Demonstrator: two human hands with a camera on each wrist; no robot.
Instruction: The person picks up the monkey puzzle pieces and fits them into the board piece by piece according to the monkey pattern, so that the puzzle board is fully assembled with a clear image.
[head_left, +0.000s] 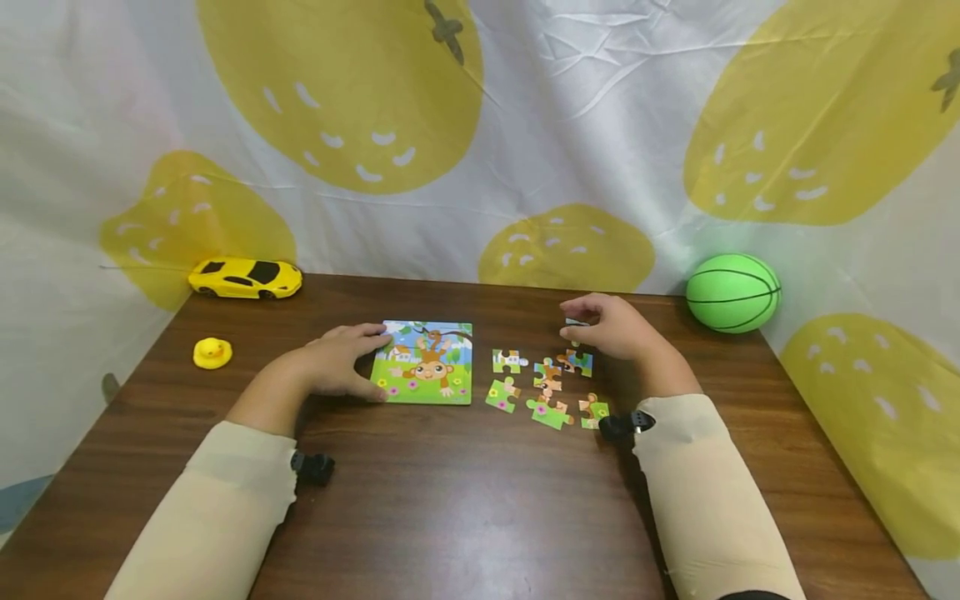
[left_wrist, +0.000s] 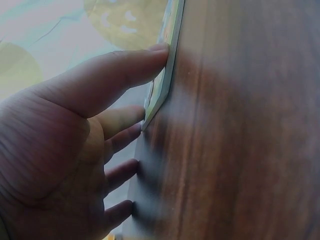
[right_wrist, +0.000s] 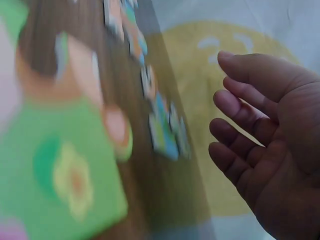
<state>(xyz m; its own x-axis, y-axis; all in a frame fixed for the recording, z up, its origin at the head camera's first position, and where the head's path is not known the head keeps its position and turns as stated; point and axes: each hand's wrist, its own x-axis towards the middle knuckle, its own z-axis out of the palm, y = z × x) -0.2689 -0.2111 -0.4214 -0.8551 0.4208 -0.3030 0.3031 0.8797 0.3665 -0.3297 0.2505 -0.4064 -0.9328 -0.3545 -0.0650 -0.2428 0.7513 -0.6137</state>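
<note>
A square jigsaw puzzle board [head_left: 429, 385] with a monkey picture lies flat on the table. My left hand [head_left: 341, 360] is at its left side, thumb at the lower left corner and index finger at the upper left. In the left wrist view, the thumb [left_wrist: 135, 65] touches the board's edge, and the other fingers are extended. Several loose puzzle pieces [head_left: 550, 412] lie to the right of the board. Above the farthest piece [head_left: 576, 323] hovers my right hand [head_left: 611, 325]; the right wrist view shows its fingers [right_wrist: 227, 102] loosely bent around nothing.
A yellow toy car [head_left: 246, 278] stands at the back left, with a yellow rubber duck [head_left: 212, 353] nearer. At the back right sits a green ball [head_left: 733, 293] with black lines. A patterned cloth [head_left: 525, 125] hangs behind the brown wooden table [head_left: 450, 508].
</note>
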